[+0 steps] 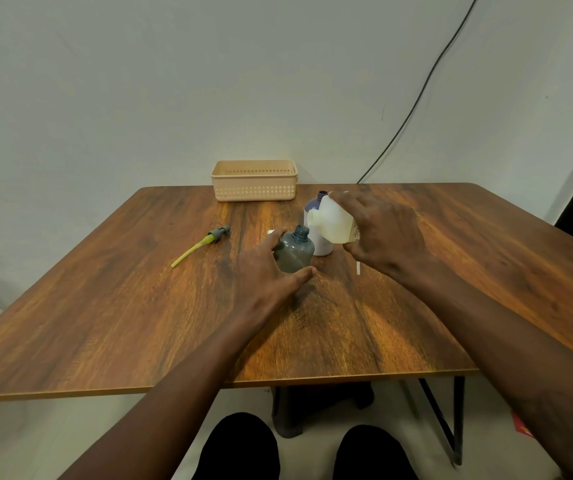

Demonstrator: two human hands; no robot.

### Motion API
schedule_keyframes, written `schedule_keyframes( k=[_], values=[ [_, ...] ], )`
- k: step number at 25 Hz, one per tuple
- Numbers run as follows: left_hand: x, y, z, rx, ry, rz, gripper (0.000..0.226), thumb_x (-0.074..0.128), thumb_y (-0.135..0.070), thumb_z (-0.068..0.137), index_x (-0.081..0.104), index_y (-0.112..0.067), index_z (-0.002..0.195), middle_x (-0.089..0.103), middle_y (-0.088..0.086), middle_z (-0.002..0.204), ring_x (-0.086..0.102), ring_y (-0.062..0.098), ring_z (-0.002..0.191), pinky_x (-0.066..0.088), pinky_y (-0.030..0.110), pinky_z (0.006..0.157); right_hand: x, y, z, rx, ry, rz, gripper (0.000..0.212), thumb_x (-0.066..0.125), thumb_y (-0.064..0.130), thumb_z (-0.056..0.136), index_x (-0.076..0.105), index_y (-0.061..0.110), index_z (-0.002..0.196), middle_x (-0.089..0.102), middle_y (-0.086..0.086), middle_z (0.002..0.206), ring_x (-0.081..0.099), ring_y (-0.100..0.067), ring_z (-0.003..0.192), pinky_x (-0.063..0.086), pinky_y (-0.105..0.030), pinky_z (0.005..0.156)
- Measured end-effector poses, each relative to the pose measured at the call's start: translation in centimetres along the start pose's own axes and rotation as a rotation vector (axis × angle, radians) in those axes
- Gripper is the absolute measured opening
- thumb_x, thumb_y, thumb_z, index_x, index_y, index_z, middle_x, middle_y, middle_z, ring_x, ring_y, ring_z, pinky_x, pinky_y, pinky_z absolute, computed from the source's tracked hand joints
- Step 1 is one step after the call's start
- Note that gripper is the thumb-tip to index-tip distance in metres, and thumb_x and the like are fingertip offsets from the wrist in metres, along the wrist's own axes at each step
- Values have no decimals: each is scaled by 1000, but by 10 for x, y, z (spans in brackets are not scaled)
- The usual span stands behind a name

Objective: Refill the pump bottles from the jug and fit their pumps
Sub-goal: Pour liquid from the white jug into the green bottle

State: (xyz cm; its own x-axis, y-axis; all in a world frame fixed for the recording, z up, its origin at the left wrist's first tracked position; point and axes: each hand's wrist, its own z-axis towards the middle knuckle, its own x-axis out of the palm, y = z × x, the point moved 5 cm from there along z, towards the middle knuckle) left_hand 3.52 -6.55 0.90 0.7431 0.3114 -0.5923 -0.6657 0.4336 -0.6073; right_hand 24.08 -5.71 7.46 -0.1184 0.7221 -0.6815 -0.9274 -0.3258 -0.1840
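Note:
A round grey bottle (294, 252) stands open-necked near the table's middle, and my left hand (266, 271) holds it from the left with fingers and thumb round its body. My right hand (380, 230) grips a white jug (333, 221) tilted to the left, its spout just above the grey bottle's neck. Behind them stands a white bottle with a blue neck (318, 220), uncapped, partly hidden by the jug. A grey pump with a yellow tube (202, 244) lies on the table to the left. A thin white tube (358, 267) shows below my right hand.
A peach plastic basket (254, 180) sits at the table's far edge by the wall. A black cable (416, 98) runs down the wall to the table's back. The wooden table (139, 323) ends near my knees; a dark stool stands beneath it.

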Motion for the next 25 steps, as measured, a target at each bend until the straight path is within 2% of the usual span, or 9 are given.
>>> schedule_keyframes(
  k=[2, 5, 7, 9, 11, 16, 20, 25],
  values=[
    [1, 2, 0, -6, 1, -4, 94, 84, -60, 74, 47, -24, 152, 65, 4, 134, 60, 14, 114, 41, 17, 84, 0, 0, 0, -4, -1, 0, 88, 94, 25, 62, 55, 17, 141, 70, -11, 128, 69, -36, 106, 60, -45, 77],
    [3, 3, 0, -9, 7, -4, 94, 84, -61, 74, 47, -24, 152, 66, 4, 134, 61, 16, 115, 43, 18, 87, 1, 0, 1, -9, 4, -2, 88, 94, 25, 62, 55, 17, 141, 70, -10, 128, 69, -35, 107, 60, -45, 78],
    [3, 3, 0, -9, 8, -4, 93, 84, -61, 73, 49, -24, 151, 66, 4, 133, 61, 14, 114, 41, 12, 84, 1, 0, 1, -9, 7, -1, 87, 93, 25, 62, 55, 18, 140, 69, -10, 129, 69, -35, 108, 60, -45, 79],
    [1, 2, 0, -6, -21, 2, 90, 86, -59, 72, 52, -24, 149, 68, 1, 130, 60, 10, 110, 34, 1, 75, -1, 0, 1, -12, -13, -9, 87, 93, 22, 60, 57, 19, 139, 71, -9, 126, 69, -34, 106, 59, -42, 75],
    [0, 0, -1, -3, -29, 0, 90, 86, -58, 72, 53, -24, 148, 67, 1, 131, 60, 10, 110, 31, -1, 72, -3, 1, 1, -16, -25, -11, 87, 93, 20, 58, 58, 19, 137, 71, -8, 124, 70, -35, 105, 59, -42, 74],
    [2, 4, 0, 6, -24, 4, 91, 85, -61, 72, 51, -24, 149, 66, 1, 132, 61, 11, 111, 33, 3, 77, 0, 0, 0, -13, -11, -5, 87, 93, 21, 60, 57, 18, 138, 71, -9, 126, 70, -35, 106, 59, -44, 77],
    [4, 5, 0, 0, -28, -1, 93, 85, -61, 72, 51, -22, 149, 66, 4, 132, 62, 14, 113, 43, 18, 87, 0, 0, 0, -15, -7, 9, 86, 94, 23, 61, 57, 17, 138, 71, -11, 127, 69, -36, 108, 60, -48, 80],
    [3, 4, -1, 7, -27, 2, 93, 86, -59, 72, 50, -21, 150, 66, 5, 133, 61, 14, 114, 40, 15, 85, 0, -1, 1, -16, -11, 0, 86, 94, 22, 61, 56, 18, 138, 71, -11, 126, 69, -36, 108, 59, -48, 80]
  ],
)
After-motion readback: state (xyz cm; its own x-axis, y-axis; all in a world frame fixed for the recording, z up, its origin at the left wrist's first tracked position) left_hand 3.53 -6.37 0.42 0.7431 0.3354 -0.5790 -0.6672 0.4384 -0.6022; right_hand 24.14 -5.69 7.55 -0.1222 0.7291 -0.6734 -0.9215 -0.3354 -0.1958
